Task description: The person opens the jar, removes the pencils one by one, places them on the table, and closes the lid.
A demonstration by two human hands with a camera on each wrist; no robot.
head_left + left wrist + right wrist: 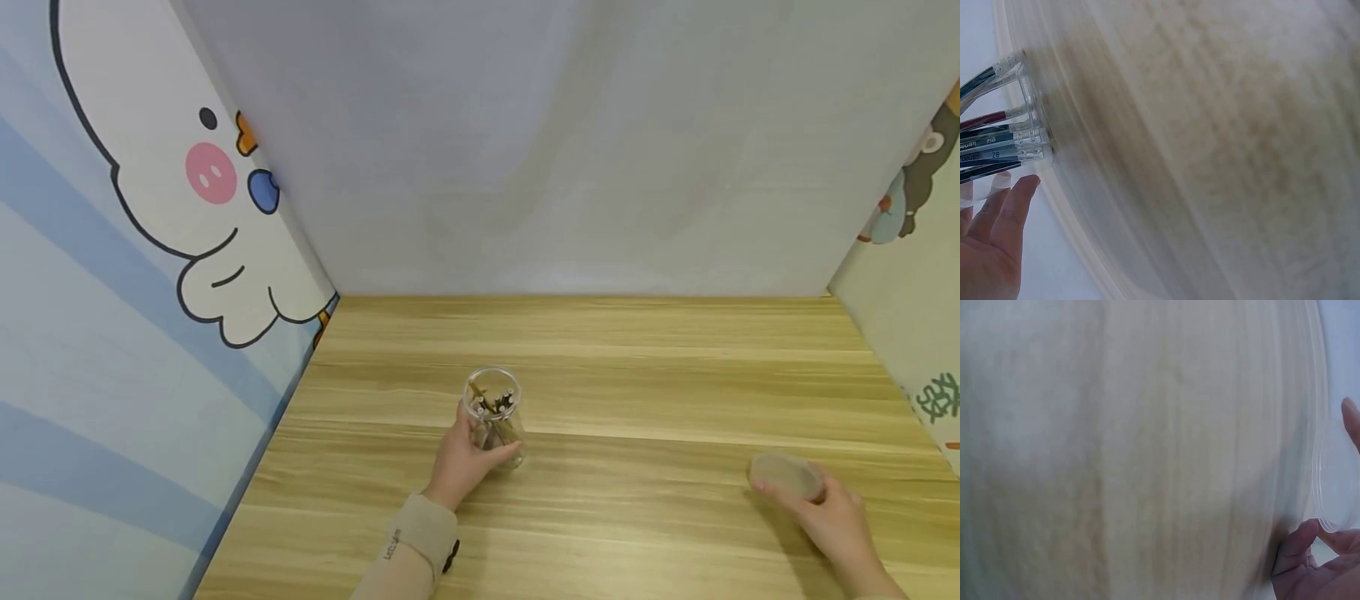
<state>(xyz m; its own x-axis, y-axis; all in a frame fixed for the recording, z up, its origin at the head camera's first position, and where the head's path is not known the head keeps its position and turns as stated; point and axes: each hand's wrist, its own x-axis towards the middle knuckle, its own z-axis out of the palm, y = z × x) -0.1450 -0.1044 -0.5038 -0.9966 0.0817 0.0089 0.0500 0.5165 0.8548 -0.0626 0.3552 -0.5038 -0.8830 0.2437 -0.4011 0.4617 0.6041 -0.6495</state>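
Observation:
In the head view my left hand [467, 460] grips a clear jar [502, 427] from its near left side, thumb across the front. The jar stands upright and uncovered, with several slim pencils [988, 147] inside. In the left wrist view these show dark and reddish barrels, some marked HB and 2B, with clear ends. Well to the right, my right hand [831, 518] holds a round translucent lid [783, 477] by its edge, tilted above the table. The right wrist view shows the lid between thumb and fingers.
A wood-grain table [637, 367] spreads beneath both hands. Behind it rises a plain grey-white wall [540, 167]. Printed cartoon panels flank it, a blue and white one [150, 275] at left and a pale one [907, 317] at right.

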